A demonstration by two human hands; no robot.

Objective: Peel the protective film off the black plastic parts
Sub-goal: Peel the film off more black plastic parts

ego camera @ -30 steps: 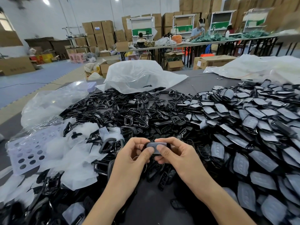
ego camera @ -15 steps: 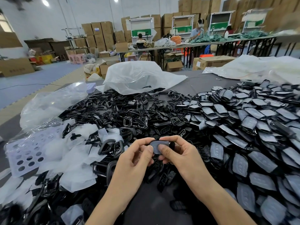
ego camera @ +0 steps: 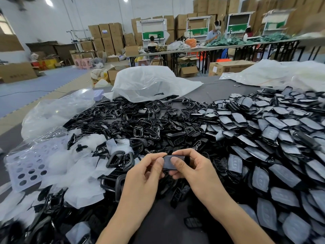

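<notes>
Part [ego camera: 173,162] between left grip [ego camera: 146,172], right grip [ego camera: 196,169]

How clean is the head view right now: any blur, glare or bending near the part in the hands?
Head view: the held part, left hand and right hand are sharp at centre. Head view: the wide lens bows the back table, and the boxes at top right smear. Head view: a ceiling lamp blows out; the glossy black frames carry small glints.
</notes>
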